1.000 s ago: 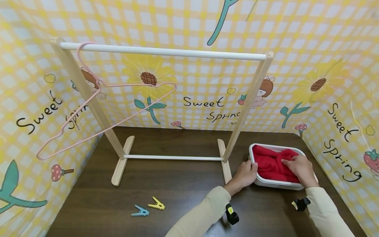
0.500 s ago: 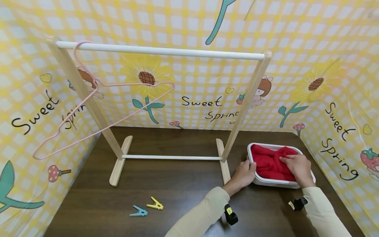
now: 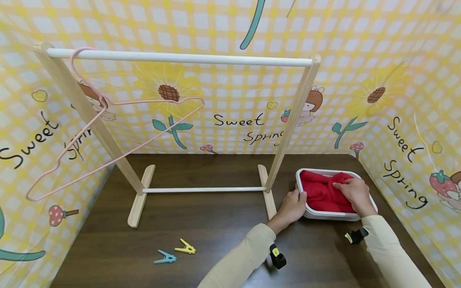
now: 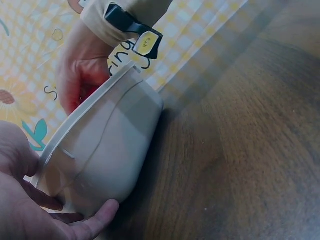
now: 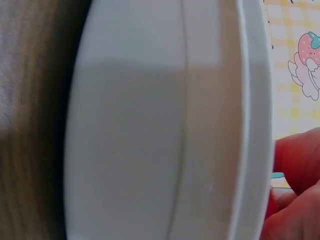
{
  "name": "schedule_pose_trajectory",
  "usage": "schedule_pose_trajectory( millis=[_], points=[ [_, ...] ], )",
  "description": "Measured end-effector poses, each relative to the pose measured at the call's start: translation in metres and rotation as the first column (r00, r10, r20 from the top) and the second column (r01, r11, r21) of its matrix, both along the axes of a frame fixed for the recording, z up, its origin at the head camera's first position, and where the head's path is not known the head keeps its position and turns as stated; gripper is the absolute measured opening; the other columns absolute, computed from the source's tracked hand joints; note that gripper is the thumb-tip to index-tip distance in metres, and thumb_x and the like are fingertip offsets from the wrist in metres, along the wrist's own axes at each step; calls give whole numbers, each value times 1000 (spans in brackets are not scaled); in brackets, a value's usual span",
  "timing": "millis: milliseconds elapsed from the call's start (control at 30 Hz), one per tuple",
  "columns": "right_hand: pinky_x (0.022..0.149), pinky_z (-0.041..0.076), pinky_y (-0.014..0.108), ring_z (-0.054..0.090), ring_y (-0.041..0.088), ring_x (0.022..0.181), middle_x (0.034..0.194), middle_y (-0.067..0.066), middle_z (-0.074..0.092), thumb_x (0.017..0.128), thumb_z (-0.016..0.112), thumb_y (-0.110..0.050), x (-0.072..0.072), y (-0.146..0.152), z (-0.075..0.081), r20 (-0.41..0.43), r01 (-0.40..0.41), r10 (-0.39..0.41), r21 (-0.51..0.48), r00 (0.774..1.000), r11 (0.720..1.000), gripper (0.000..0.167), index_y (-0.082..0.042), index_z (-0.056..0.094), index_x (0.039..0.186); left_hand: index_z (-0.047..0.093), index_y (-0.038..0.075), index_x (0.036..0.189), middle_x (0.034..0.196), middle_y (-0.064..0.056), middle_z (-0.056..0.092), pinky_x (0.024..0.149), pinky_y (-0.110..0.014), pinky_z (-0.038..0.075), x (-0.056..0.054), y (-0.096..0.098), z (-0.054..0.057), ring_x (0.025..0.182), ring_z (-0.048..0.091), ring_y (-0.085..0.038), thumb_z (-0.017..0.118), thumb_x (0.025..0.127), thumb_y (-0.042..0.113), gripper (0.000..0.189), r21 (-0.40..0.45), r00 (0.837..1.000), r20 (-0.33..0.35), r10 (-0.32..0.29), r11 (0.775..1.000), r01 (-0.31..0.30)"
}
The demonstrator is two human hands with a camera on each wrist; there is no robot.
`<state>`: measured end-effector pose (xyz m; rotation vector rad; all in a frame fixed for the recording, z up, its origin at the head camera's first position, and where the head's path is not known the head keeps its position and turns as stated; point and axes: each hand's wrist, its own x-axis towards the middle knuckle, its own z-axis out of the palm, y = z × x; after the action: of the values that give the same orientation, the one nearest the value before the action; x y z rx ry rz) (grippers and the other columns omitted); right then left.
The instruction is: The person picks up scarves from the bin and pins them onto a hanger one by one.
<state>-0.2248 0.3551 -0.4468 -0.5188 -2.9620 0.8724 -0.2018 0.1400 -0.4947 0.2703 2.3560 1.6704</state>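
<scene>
A white plastic bin (image 3: 335, 216) stands on the table at the right, with bunched red cloth (image 3: 318, 191) inside it. My left hand (image 3: 293, 206) grips the bin's left end; in the left wrist view, its thumb is at the rim and its fingers (image 4: 95, 220) lie against the outer wall. Over the bin's right side, my right hand (image 3: 354, 194) reaches in and pinches a fold of the red cloth. In the right wrist view the bin wall (image 5: 135, 140) fills most of the picture, and only part of the right hand (image 5: 300, 200) shows beyond the rim.
A wooden rack with a white top rail (image 3: 187, 58) stands left of the bin. From the rail's left end hangs a pink hanger (image 3: 151, 142). A blue clothespin (image 3: 165, 257) and a yellow clothespin (image 3: 185, 247) lie at the front of the table (image 3: 201, 216).
The head view has shifted, so the whole scene sits farther left in it. Both hands keep their places at the bin and on the red cloth.
</scene>
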Motion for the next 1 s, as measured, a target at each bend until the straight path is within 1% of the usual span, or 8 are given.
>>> schedule_pose_trajectory(
  millis=[133, 300, 400, 500, 600, 733, 867, 1000],
  points=[
    [65, 42, 29, 54, 33, 85, 89, 23, 65, 91, 73, -25, -2, 4, 0, 63, -33, 37, -59, 997, 998, 40, 13, 63, 100, 59, 3, 134, 125, -9, 65, 99, -31, 53, 2, 0, -1, 114, 60, -15, 46, 108, 32, 41, 15, 1000, 1, -3, 1000, 3],
    [61, 45, 21, 53, 17, 76, 77, -2, 62, 90, 74, -17, -4, 11, -5, 87, -53, 74, -224, 993, 973, 32, 9, 64, 105, 60, 2, 132, 125, -10, 66, 100, -31, 53, 3, 0, -2, 115, 61, -16, 46, 108, 32, 41, 13, 1000, -15, 4, 1000, -4],
    [60, 44, 21, 50, 15, 72, 66, -7, 57, 90, 73, -17, -5, 11, -9, 92, -35, 57, -226, 994, 974, 26, 6, 67, 96, 62, 2, 129, 123, -12, 66, 99, -31, 54, 3, 0, -2, 115, 62, -17, 46, 108, 31, 39, 14, 999, -30, 15, 1000, -14],
    [65, 45, 30, 53, 27, 76, 68, 12, 63, 89, 73, -19, -4, 9, -9, 50, -45, 51, -119, 997, 992, 31, 12, 68, 93, 62, 1, 128, 122, -12, 66, 99, -31, 54, 3, 0, -1, 115, 62, -18, 46, 108, 30, 38, 23, 999, -38, 18, 1000, -17],
    [82, 51, 48, 56, 47, 96, 101, 34, 69, 91, 70, -21, 1, 7, -9, 12, -34, 34, -29, 999, 999, 43, 18, 67, 110, 62, 1, 129, 122, -11, 67, 98, -29, 53, 4, -1, -1, 115, 61, -15, 46, 108, 30, 39, 27, 999, -31, 12, 1000, -11],
    [100, 45, 62, 48, 58, 120, 131, 38, 55, 93, 68, -23, 7, 5, -7, -16, 18, -18, -6, 1000, 1000, 53, 14, 58, 129, 62, 0, 128, 120, -11, 67, 97, -29, 54, 4, -1, -1, 113, 61, -15, 46, 108, 30, 39, 26, 1000, -30, 3, 1000, -2],
    [78, 53, 45, 53, 51, 110, 125, 35, 62, 93, 69, -26, 8, 4, -3, -22, 81, -82, -59, 996, 995, 52, 12, 61, 128, 62, -1, 127, 120, -12, 68, 98, -30, 54, 4, -2, -1, 114, 62, -16, 46, 108, 28, 38, 28, 999, -40, 4, 1000, -3],
    [65, 44, 27, 53, 41, 105, 121, 34, 64, 94, 69, -27, 6, 1, 2, 1, 121, -122, -134, 993, 984, 54, 13, 61, 130, 63, 0, 125, 118, -12, 68, 96, -29, 54, 3, -3, 0, 111, 62, -15, 47, 108, 29, 37, 36, 999, -40, 10, 999, -9]
  ],
)
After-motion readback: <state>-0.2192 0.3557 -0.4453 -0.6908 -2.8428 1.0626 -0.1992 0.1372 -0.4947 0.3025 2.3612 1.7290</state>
